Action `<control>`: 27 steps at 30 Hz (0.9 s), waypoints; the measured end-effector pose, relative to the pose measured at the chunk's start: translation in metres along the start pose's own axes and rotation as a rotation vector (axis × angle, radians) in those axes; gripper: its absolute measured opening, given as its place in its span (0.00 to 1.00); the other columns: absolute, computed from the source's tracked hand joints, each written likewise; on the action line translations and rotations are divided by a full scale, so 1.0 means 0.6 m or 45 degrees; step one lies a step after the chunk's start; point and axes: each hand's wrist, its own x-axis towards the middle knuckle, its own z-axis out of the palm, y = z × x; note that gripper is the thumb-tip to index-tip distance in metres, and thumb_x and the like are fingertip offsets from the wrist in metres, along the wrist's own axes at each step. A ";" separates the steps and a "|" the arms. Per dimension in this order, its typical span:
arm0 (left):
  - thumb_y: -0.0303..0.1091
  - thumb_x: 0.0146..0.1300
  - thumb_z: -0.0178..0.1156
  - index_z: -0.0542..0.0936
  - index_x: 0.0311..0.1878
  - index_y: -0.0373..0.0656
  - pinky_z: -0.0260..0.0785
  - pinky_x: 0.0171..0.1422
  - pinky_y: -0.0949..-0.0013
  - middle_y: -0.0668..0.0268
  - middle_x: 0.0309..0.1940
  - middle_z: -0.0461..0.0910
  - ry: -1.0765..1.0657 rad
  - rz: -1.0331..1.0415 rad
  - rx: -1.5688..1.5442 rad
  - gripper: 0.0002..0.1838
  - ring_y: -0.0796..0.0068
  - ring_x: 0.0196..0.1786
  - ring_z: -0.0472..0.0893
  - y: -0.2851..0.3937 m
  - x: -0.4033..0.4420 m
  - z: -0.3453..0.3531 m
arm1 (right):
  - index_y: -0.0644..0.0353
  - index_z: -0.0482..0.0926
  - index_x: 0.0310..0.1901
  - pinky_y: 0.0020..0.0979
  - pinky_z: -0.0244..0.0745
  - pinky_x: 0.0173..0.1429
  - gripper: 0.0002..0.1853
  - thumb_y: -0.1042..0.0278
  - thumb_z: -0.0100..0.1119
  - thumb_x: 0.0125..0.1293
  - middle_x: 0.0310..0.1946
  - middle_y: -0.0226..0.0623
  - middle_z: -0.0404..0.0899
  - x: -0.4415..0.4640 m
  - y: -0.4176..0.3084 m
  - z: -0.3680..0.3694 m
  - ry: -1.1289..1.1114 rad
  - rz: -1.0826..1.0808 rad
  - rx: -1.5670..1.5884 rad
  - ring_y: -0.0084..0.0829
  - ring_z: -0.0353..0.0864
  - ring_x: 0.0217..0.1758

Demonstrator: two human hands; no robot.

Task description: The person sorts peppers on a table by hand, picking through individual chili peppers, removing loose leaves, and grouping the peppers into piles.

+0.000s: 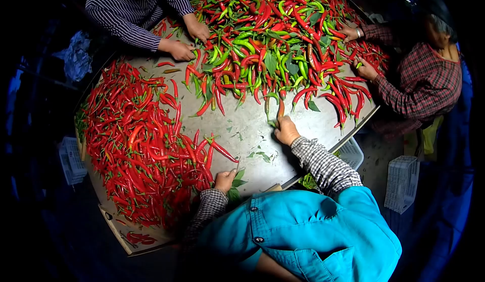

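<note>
My right hand [287, 131] is closed on the stem end of chili peppers [280, 108], one orange-brown and one green, just below the big mixed pile [273, 44] of red and green peppers. Lower down, my left hand [225, 181] is closed beside green leaves [238, 180], at the right edge of a heap of red peppers [146, 145]. A long red pepper [224, 151] lies just above it; whether the fingers grip its tip or something else is too small to tell. Leaf scraps [263, 155] lie on the metal table [222, 123] between my hands.
Across the table, a person in a striped top [126, 14] has both hands at the pile's left edge. Another in a plaid shirt [427, 82] reaches in from the right, holding a green pepper. Plastic crates [402, 183] stand on the floor around the table.
</note>
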 end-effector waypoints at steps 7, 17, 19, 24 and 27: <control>0.41 0.61 0.56 0.81 0.28 0.30 0.66 0.29 0.76 0.69 0.20 0.78 -0.008 0.011 0.010 0.19 0.83 0.23 0.73 0.033 -0.017 0.001 | 0.67 0.73 0.37 0.43 0.71 0.46 0.15 0.69 0.59 0.49 0.37 0.56 0.74 0.144 -0.042 -0.031 0.203 -0.006 -0.122 0.51 0.75 0.41; 0.41 0.61 0.56 0.80 0.27 0.31 0.64 0.27 0.75 0.69 0.19 0.77 -0.010 0.020 0.033 0.19 0.83 0.21 0.72 0.037 -0.019 0.000 | 0.57 0.65 0.47 0.43 0.73 0.41 0.24 0.71 0.61 0.46 0.39 0.49 0.74 0.069 -0.061 0.029 0.115 -0.010 -0.164 0.49 0.77 0.39; 0.41 0.61 0.56 0.80 0.25 0.31 0.63 0.26 0.75 0.70 0.18 0.76 -0.012 0.019 0.012 0.19 0.83 0.20 0.70 0.031 -0.017 0.002 | 0.55 0.60 0.53 0.42 0.74 0.40 0.31 0.71 0.62 0.45 0.41 0.49 0.74 0.030 -0.068 0.025 0.032 -0.090 -0.161 0.49 0.77 0.39; 0.41 0.60 0.56 0.79 0.22 0.32 0.59 0.22 0.73 0.73 0.13 0.70 0.003 0.063 0.116 0.20 0.84 0.17 0.65 0.008 -0.003 -0.001 | 0.58 0.76 0.40 0.32 0.75 0.44 0.17 0.74 0.62 0.43 0.32 0.41 0.80 -0.005 -0.027 0.043 0.086 -0.160 0.487 0.39 0.80 0.36; 0.41 0.60 0.56 0.78 0.20 0.32 0.59 0.23 0.73 0.73 0.12 0.69 0.037 0.107 0.048 0.20 0.84 0.17 0.65 0.013 -0.005 0.002 | 0.66 0.77 0.38 0.23 0.73 0.36 0.14 0.78 0.62 0.46 0.29 0.32 0.79 -0.010 -0.019 -0.036 0.026 0.256 1.183 0.22 0.76 0.29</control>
